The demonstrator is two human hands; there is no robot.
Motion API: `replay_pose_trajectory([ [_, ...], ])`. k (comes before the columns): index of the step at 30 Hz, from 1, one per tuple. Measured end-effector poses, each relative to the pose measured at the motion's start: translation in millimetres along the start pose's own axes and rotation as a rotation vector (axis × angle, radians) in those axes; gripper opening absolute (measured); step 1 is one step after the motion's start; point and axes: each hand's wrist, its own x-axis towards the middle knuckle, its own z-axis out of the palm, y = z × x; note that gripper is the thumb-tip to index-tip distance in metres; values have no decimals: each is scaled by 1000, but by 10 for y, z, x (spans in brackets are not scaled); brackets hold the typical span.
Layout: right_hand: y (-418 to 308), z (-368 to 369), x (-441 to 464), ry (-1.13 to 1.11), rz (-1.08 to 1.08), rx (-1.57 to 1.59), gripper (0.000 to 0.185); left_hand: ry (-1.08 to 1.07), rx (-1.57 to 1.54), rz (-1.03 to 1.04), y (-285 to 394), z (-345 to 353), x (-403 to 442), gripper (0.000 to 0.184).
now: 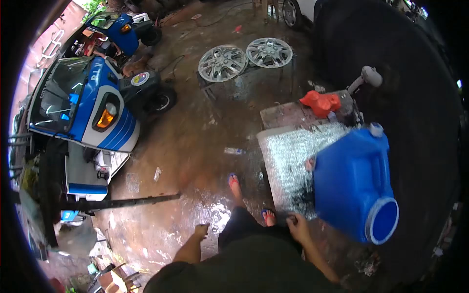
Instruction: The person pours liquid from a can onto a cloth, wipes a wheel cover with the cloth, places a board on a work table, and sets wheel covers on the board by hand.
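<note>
My left hand (202,231) hangs out over the wet floor, its fingers loosely curled, with nothing visible in them. Close to my right thigh is my right hand (297,227), its fingers bent inward; a small dark patch shows at the fingertips, and I cannot make out whether it is held. Just right of that hand, a big blue plastic jerrycan (347,176) lies on its side with its wide round lid facing me. Under the jerrycan's left side is a silvery foil-like sheet (283,151) over a low slab. The right hand is near the sheet's front edge, apparently not touching the jerrycan.
Two silver hubcaps (223,63) rest on a low dark stand ahead. An orange-red plastic bag (321,103) sits on the slab's far end. Blue-and-white three-wheelers (105,115) stand at left. A plastic bottle (234,151) lies on the wet floor. Dark cloth (415,107) hangs at right.
</note>
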Motion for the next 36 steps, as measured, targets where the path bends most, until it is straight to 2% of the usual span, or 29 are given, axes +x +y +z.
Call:
replay_pose_trajectory([
  [2,-272,62,57,94,95,59,26,-86,-102,-4,774,-131,655,47],
  [3,-101,200,70,173,123,76,24,-57,-52,16,1326,-166,867,48],
  [4,68,333,148,261,143,93,21,-66,131,142,1767,-199,1416,50],
  [5,-82,418,131,276,180,30,19,-65,396,660,2215,-332,1969,56],
  [6,-250,465,172,291,208,-41,18,417,737,929,2734,-239,2465,57],
  [7,-123,613,144,293,335,-103,20,45,210,683,3610,-268,1979,64],
  [8,46,744,95,273,268,-228,22,79,207,549,4193,-191,2667,66],
  [9,148,876,54,219,355,-105,21,186,86,573,4809,-103,2929,66],
  [10,-106,905,81,146,376,-188,37,175,6,770,5447,-148,2812,63],
  [11,-340,953,141,80,380,-356,41,10,-288,649,6002,-125,2813,61],
  [13,-386,882,276,51,630,-67,46,-134,-620,549,6875,-117,2658,64],
  [15,-338,738,213,62,853,263,51,-251,-834,540,7473,-134,2364,69],
  [16,-306,766,45,76,957,453,54,-323,-917,548,7685,-119,2416,69],
  [18,-197,1150,-335,105,984,282,64,-444,-1045,511,8005,-160,2477,67],
  [19,-129,1411,-459,108,906,-93,71,-489,-1098,474,8127,-177,2487,65],
  [21,-260,1623,-461,150,911,-154,68,-522,-1108,449,8347,-155,2775,60],
  [22,-327,1656,-387,162,900,-195,67,-497,-1131,414,8413,-114,2938,55],
  [24,-213,1866,-373,96,698,-215,63,-349,-1180,369,8466,-102,3012,45],
  [27,-94,1884,177,98,691,-111,60,-256,-1166,600,8457,-83,3109,39],
  [28,-113,1832,428,112,700,-83,60,-136,-1214,578,8478,-71,2840,41],
  [33,-328,1707,1010,152,680,-42,56,-49,-1181,703,8513,-140,2175,46],
  [34,-343,1702,1055,164,665,-35,56,0,-1199,653,8499,-150,2046,45],
  [36,-369,1696,1073,188,632,-20,54,75,-1210,688,8418,-186,2002,42],
])
